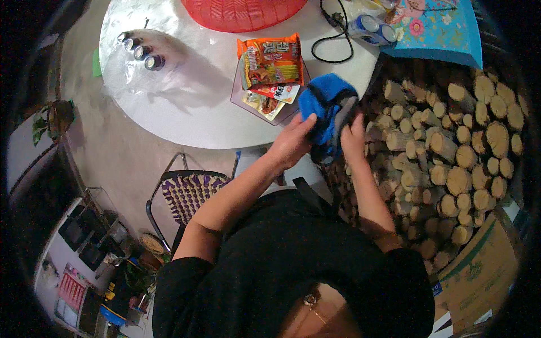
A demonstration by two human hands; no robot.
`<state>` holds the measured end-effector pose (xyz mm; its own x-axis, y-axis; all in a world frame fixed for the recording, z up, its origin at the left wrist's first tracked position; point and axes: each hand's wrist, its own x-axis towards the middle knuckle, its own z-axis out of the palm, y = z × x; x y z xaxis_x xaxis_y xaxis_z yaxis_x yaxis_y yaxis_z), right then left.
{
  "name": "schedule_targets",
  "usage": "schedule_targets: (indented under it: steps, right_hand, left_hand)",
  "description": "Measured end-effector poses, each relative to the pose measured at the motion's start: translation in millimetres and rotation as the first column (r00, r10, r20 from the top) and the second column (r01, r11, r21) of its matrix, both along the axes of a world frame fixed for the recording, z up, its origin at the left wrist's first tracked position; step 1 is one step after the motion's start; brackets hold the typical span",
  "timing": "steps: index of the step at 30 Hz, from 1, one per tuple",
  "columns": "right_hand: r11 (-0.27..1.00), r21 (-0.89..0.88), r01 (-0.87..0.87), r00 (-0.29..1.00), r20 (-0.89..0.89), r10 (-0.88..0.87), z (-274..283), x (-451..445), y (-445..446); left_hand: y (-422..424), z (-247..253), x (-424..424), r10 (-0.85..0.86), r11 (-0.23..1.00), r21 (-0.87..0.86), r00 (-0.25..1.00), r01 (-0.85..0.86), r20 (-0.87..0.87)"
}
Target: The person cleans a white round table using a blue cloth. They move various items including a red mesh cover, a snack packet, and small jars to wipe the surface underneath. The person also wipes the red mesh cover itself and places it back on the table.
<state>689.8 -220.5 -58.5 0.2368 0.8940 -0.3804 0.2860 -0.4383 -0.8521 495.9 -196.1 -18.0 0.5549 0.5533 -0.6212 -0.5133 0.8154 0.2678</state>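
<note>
Both of my hands hold a bunched blue cloth item [327, 99] with dark and grey parts, just off the edge of the round white-covered table [177, 126]. My left hand [293, 141] grips its left side, thumb on top. My right hand [354, 135] is at its right side, with the fingers partly hidden behind the cloth. Just beyond, on the table, an orange packet of instant noodles [274, 61] lies with smaller food sachets [264, 103] on a clear purplish tray [236, 95].
A red mesh cover [245, 14], a looped black cable [334, 57], wrapped cans [370, 27] and a blue floral box [435, 50] are across the table. More wrapped cans [143, 53] stand left. Stacked firewood [448, 148] is right; a chair [192, 192] is left.
</note>
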Motion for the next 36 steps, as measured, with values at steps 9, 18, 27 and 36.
schedule_targets:
  steps: [9,18,27,36]
  right_hand:
    - [0.989,0.082,-0.121,0.992,-0.009,0.122,17.0,-46.4,32.5]
    - [0.836,0.310,-0.453,0.835,0.475,0.277,-15.5,-111.5,114.1]
    - [0.830,0.150,-0.538,0.841,0.035,0.539,10.0,-90.6,21.6]
    - [0.997,-0.029,-0.067,0.997,0.035,0.068,-4.5,-41.8,7.5]
  left_hand:
    - [43.6,-36.7,-56.0,-0.291,0.755,0.173,0.560,0.632,-0.775]
    - [92.0,-91.2,-132.5,0.320,0.932,0.358,0.614,-0.064,-0.722]
    - [90.5,-80.8,-110.6,0.359,0.885,0.397,0.185,0.244,-0.915]
    - [110.3,-76.1,-83.3,0.304,0.880,0.348,0.181,0.323,-0.935]
